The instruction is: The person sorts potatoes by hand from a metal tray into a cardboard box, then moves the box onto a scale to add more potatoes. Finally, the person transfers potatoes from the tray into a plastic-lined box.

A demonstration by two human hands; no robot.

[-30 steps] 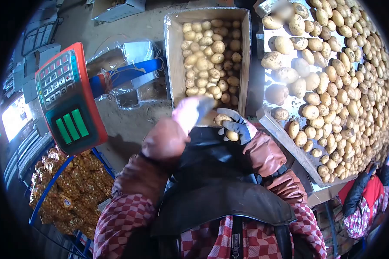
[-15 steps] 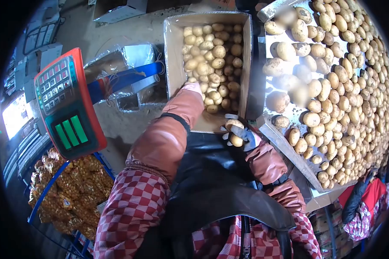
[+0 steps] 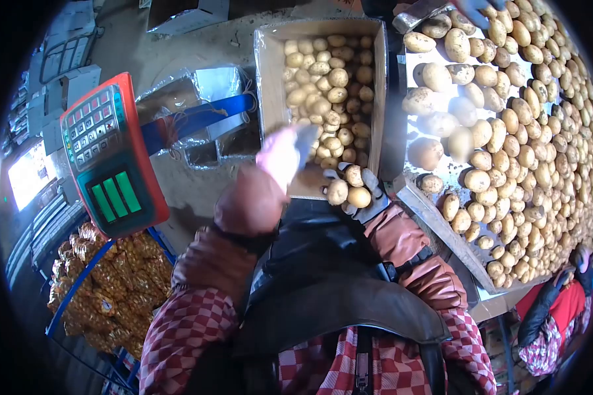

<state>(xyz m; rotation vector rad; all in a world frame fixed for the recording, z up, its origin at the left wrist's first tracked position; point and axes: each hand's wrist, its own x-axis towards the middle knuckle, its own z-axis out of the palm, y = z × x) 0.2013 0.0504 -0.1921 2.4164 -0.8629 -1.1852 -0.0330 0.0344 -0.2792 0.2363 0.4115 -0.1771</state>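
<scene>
An open cardboard box [image 3: 267, 79] lined with clear plastic holds many potatoes [image 3: 336, 78]. Over its lower left edge is my left hand [image 3: 287, 153], blurred by motion, so its fingers and anything in them cannot be made out. At the box's near right corner my right hand [image 3: 364, 191], in a grey and white glove, cups several potatoes [image 3: 337, 191] with its fingers curled round them. A sloping table with a wooden rim [image 3: 441, 230] is right of that hand and bears a great many potatoes [image 3: 527, 158].
A scale display [image 3: 115, 158] with green digits stands at left on a blue arm [image 3: 197, 118]. Below it are netted potato bags [image 3: 105, 289]. Another person's gloved hand [image 3: 478, 10] is at the table's top edge; a person in red [image 3: 553, 316] is at lower right.
My left hand has come back from inside the box, toward its lower left edge. My right hand has turned, showing its potatoes more fully. Another person's gloved hand has appeared at the top.
</scene>
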